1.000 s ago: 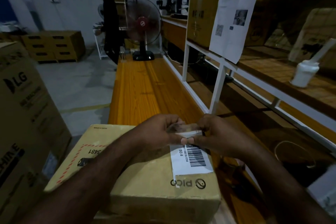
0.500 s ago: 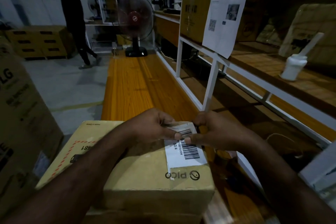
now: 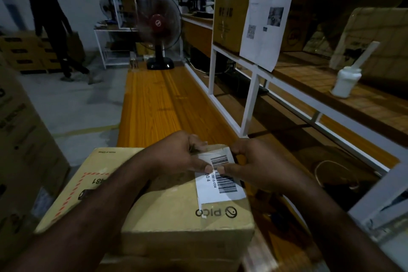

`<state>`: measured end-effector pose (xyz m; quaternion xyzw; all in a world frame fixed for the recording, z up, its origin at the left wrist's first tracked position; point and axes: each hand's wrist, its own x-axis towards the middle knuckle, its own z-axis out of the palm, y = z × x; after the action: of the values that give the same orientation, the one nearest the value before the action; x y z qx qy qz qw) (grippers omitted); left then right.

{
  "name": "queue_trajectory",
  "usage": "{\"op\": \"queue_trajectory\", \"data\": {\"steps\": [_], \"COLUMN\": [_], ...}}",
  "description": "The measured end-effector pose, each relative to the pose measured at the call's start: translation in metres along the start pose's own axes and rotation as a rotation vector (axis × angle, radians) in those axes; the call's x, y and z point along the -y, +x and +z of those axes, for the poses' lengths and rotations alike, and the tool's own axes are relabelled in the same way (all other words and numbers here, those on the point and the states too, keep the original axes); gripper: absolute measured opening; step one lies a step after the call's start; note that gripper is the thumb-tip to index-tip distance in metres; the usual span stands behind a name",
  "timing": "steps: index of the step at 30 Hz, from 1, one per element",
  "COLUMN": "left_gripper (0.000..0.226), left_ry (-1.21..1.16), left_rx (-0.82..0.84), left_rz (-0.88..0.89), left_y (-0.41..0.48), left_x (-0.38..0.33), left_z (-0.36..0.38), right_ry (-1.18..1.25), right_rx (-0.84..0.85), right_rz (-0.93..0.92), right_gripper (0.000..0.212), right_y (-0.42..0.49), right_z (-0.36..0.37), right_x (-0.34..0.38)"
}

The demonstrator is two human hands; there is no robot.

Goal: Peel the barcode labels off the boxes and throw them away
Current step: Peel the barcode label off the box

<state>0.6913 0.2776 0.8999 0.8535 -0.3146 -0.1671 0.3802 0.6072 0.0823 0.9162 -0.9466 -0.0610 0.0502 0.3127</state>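
Observation:
A tan PICO cardboard box (image 3: 181,221) lies on the near end of the wooden bench. A white barcode label (image 3: 220,185) sticks to its top right part; the label's far end is lifted and folded back toward me. My left hand (image 3: 183,152) pinches that folded end from the left. My right hand (image 3: 254,163) pinches it from the right, thumb on the barcode. The near half of the label lies flat on the box, with a torn strip at its near left corner.
The orange wooden bench (image 3: 163,104) runs away from me to a standing fan (image 3: 157,28). White shelving (image 3: 249,99) with boxes, a hanging paper sheet and a white bottle (image 3: 344,80) lines the right. A large box (image 3: 19,148) stands left. A person (image 3: 50,26) walks at far left.
The label's far end has been peeled further and folded toward me, showing more barcode on the fold. The view shifted right; the person in the background walked left.

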Motion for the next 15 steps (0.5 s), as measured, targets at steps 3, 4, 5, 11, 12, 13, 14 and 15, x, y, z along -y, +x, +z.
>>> {"op": "queue_trajectory", "data": {"steps": [3,4,5,11,12,13,14,15], "left_gripper": [0.017,0.017,0.016,0.020,0.020,0.020,0.019,0.019], "left_ry": [-0.009,-0.020,-0.026,0.022,0.011,0.001,-0.006,-0.010], "left_rx": [0.002,0.001,-0.002,-0.005,-0.002,0.005,0.010,0.012], "left_rz": [-0.003,-0.011,-0.018,-0.062,-0.063,-0.063,-0.063,-0.060], "left_y": [0.002,0.002,0.003,0.003,0.002,0.001,0.000,-0.001], "left_x": [0.000,0.000,-0.001,-0.002,-0.003,-0.003,-0.003,-0.004], "left_z": [0.003,0.003,0.004,0.007,0.007,0.007,0.007,0.007], "right_ry": [0.003,0.006,0.017,0.155,0.177,0.188,0.198,0.203], "right_rx": [-0.001,-0.018,-0.037,-0.106,-0.107,-0.106,-0.107,-0.107], "right_rz": [0.013,0.014,0.009,-0.016,-0.025,-0.032,-0.035,-0.031], "right_gripper": [0.013,0.010,0.013,0.008,0.010,0.013,0.014,0.014], "right_y": [-0.001,-0.001,-0.001,0.001,0.000,-0.001,-0.001,-0.001], "right_z": [0.003,0.004,0.006,0.014,0.014,0.015,0.015,0.016], "right_x": [0.000,0.001,0.001,-0.002,-0.002,-0.001,-0.001,-0.001]}}
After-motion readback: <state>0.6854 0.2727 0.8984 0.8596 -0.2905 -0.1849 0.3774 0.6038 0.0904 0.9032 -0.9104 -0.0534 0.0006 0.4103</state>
